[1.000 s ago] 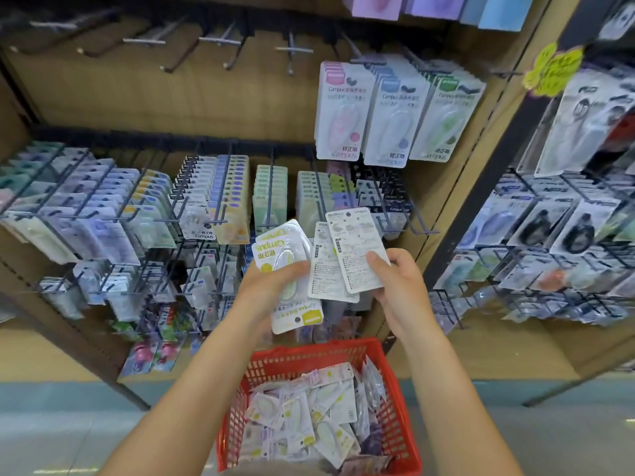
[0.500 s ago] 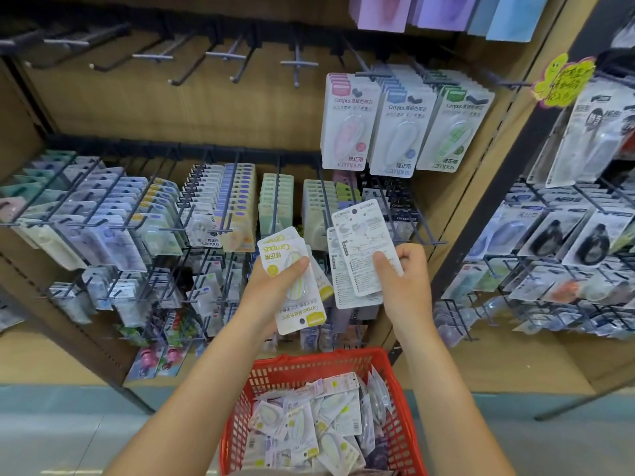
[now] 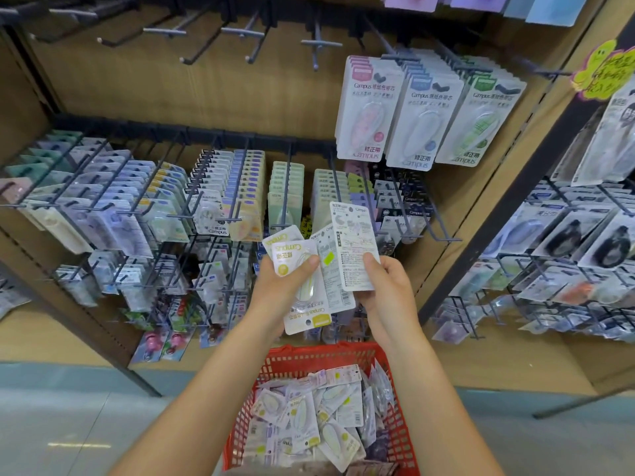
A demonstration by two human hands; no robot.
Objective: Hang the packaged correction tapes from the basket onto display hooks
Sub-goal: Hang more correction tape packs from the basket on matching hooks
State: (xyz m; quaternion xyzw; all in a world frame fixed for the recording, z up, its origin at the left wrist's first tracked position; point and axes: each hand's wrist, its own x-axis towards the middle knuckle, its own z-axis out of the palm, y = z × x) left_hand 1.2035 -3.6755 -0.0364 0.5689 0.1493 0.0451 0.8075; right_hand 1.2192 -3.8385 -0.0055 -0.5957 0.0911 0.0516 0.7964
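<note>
My left hand (image 3: pixel 278 286) grips a small stack of yellow-and-white correction tape packs (image 3: pixel 304 304), held upside down in front of the shelf. My right hand (image 3: pixel 386 290) pinches one pack (image 3: pixel 354 245) by its lower end, its printed back facing me, raised just right of the stack. Below my arms stands a red basket (image 3: pixel 400 438) holding several more packs (image 3: pixel 316 417). Empty display hooks (image 3: pixel 318 46) jut from the wooden back panel at the top. Fuller hooks (image 3: pixel 237 187) of tapes run across the middle row.
Three rows of larger Campus packs (image 3: pixel 422 111) hang at the upper right. A black upright post (image 3: pixel 488 242) separates a second rack of tapes (image 3: pixel 577 249) on the right. A yellow paper tag (image 3: pixel 604 70) sticks out at the far right. Grey floor (image 3: pixel 68 434) lies below.
Both hands have risen a little toward the shelf. My right hand has lifted its single pack higher and apart from the stack in my left hand.
</note>
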